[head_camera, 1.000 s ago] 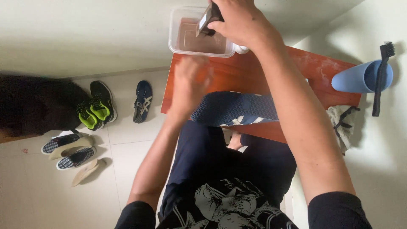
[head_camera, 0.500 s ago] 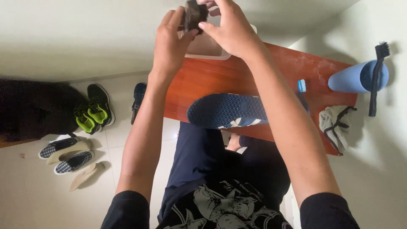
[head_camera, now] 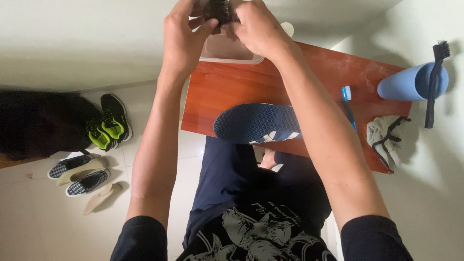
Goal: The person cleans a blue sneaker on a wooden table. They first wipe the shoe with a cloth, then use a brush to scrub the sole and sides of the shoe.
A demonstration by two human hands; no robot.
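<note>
Above the table's far edge, both hands pinch one dark brush [head_camera: 218, 10]. Left hand [head_camera: 182, 36] curls round its left side, fingers closed on it; right hand [head_camera: 256, 30] closed over its right end. Bristles show between the thumbs. Brush partly cut off by the frame top, handle not readable.

Directly below the grip: clear tub [head_camera: 231, 49], sitting at the far edge of the red-brown table [head_camera: 212, 92].

Nearer the body, at the table's near edge: navy shoe [head_camera: 258, 123], sole up, well apart from the brush. Toothbrush [head_camera: 348, 104] to the right of the shoe; blue cup [head_camera: 411, 82] and rag [head_camera: 385, 140] toward the right end.

Risk, as judged: grip is fingertip only, so the brush could slip and drop into the tub, splashing or tipping it off the edge.
</note>
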